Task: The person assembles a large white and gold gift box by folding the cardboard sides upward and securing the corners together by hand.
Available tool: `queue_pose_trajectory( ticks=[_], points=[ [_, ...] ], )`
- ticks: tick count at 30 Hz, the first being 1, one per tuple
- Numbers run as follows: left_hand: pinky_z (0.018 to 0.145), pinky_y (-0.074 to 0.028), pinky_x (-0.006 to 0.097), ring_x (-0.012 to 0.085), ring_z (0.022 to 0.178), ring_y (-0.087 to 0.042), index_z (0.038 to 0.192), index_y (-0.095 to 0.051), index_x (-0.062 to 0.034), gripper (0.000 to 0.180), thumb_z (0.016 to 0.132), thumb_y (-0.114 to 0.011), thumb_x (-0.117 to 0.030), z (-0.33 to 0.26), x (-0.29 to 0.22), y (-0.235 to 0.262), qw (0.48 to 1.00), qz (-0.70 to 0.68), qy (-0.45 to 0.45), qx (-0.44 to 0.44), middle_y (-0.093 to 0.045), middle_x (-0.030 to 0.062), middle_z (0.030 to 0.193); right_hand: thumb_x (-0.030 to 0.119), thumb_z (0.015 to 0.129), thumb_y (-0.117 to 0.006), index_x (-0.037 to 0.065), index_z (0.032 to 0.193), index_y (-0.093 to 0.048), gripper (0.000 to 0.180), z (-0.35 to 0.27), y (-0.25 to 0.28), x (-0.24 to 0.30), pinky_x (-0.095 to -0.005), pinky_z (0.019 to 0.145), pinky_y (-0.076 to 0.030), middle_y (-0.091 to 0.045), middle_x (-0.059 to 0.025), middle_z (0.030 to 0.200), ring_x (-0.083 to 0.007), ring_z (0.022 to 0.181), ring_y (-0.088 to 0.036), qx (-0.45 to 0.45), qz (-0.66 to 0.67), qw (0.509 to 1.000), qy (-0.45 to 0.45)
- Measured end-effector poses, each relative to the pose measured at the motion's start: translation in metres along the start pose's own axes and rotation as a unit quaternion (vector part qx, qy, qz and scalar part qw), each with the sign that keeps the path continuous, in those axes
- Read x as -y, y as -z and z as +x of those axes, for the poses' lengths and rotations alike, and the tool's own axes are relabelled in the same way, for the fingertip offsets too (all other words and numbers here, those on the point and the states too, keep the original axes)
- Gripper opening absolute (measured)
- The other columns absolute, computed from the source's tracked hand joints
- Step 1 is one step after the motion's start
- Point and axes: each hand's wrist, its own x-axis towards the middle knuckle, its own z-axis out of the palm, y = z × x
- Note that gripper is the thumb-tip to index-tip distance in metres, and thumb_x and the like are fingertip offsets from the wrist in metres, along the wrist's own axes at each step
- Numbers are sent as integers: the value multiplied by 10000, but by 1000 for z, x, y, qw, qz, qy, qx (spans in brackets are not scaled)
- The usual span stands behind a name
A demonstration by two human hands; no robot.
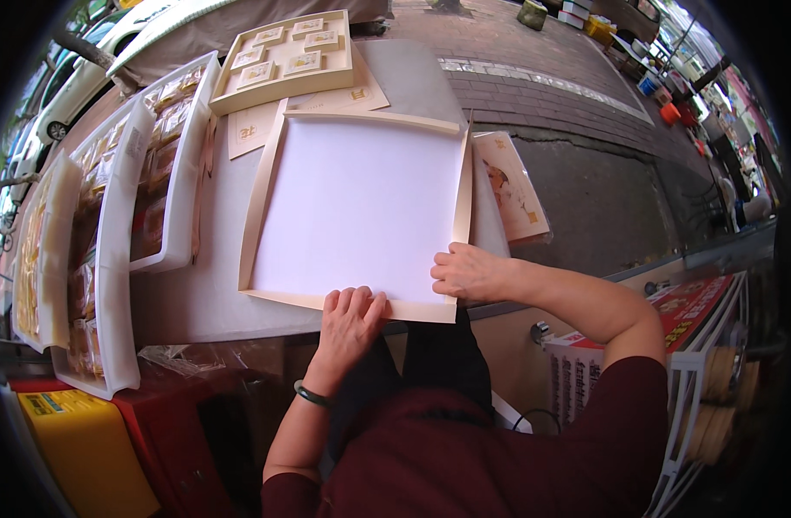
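1. i have a shallow cream cardboard tray (361, 207) lying in the middle of the scene, at the near edge of a grey table (175, 311); its plain white floor faces up and low cream walls run around it.
2. my left hand (352, 324) is at the near wall of the tray, fingers bent over it and fingertips just inside; i cannot tell from here whether the thumb clamps the wall.
3. a green bangle (313, 394) sits around the left wrist.
4. my right hand (460, 272) is at the right wall, close to the near right corner, fingers curled together with their tips on the inner side; i cannot tell how firmly they pinch it.
5. far left of the tray, i see a cream box (283, 89) with six small square packs inside, resting partly on a cream printed sheet (246, 129).
6. on the left, white plastic crates (119, 250) hold wrapped packs.
7. just right of the tray lies a clear-wrapped printed packet (515, 194), partly hidden by the tray's right wall.
8. near right, below table height, stands a white wire rack (691, 388).
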Motion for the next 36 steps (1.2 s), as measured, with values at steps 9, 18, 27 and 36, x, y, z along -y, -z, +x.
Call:
queue_pose_trajectory(
  ticks=[9, 18, 27, 36],
  points=[
    [895, -424, 424, 235, 965, -556, 1192, -585, -131, 409, 813, -727, -188, -3, 5, 5, 1000, 1, -19, 10, -558, 56, 1030, 83, 812, -619, 100, 785, -585, 47, 2, -6, 7, -384, 692, -493, -588, -34, 784, -238, 850, -604, -31, 108, 992, -55],
    [1133, -360, 548, 270, 1177, -555, 1235, -588, -116, 408, 850, -706, -180, -19, 27, 24, 999, 30, 5, 14, -561, 83, 1174, -29, 667, -679, 70, 815, -601, 194, 35, 3, 16, -444, 692, -518, -646, -90, 828, -319, 869, -627, 16, 277, 955, -105],
    [1159, -334, 551, 320, 1257, -524, 1116, -603, -94, 304, 830, -698, -132, -38, 25, 26, 999, 22, 32, 3, -576, 104, 1183, -9, 633, -675, 83, 829, -572, 240, 66, -1, 60, -446, 663, -509, -631, -96, 815, -330, 780, -639, -71, 296, 944, -130],
    [1169, -305, 517, 293, 1264, -507, 1003, -577, -90, 147, 892, -637, -167, -40, 22, 22, 998, 28, 64, -6, -570, 92, 1135, -36, 663, -643, 86, 871, -572, 251, 75, -1, 71, -459, 679, -500, -639, -96, 824, -340, 825, -634, -54, 316, 937, -137]
  ],
)
